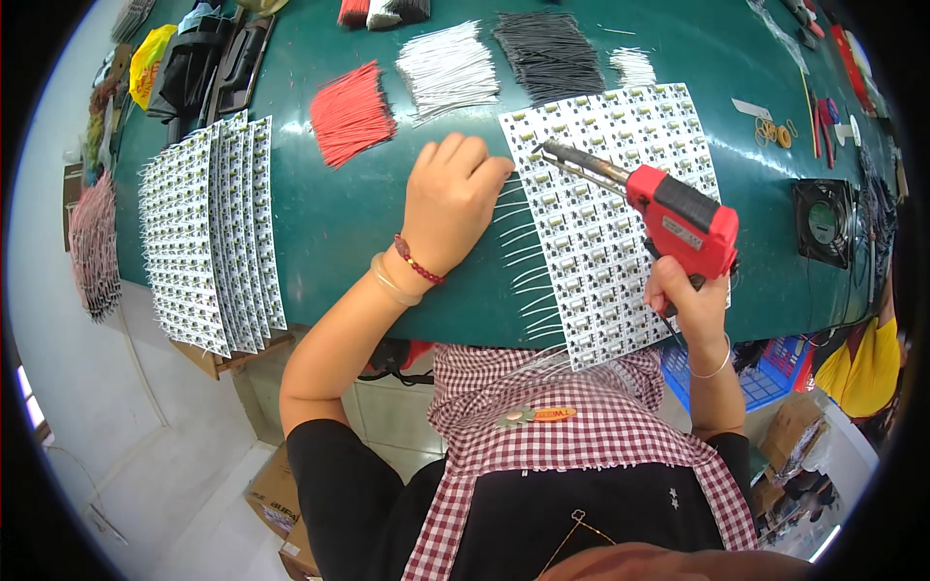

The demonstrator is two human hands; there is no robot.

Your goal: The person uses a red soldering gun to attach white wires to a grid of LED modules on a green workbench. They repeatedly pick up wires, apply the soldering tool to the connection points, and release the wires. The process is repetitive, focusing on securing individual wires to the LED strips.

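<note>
1 necklace (578, 524), 1 soldering gun (684, 215)

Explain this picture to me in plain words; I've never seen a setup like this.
There is no robot here, only a person working with bare hands. The single picture comes from a wide fisheye camera worn on the head, looking down, so edges bend near the rim.

The right hand grips a red and black soldering gun, its tip over a white circuit-board panel. The left hand is at the panel's left edge, where thin white wires stick out; whether its fingers pinch one is unclear.

On the green table lie bundles of red wires, white wires and black wires, with more panels overlapping at the left.
</note>
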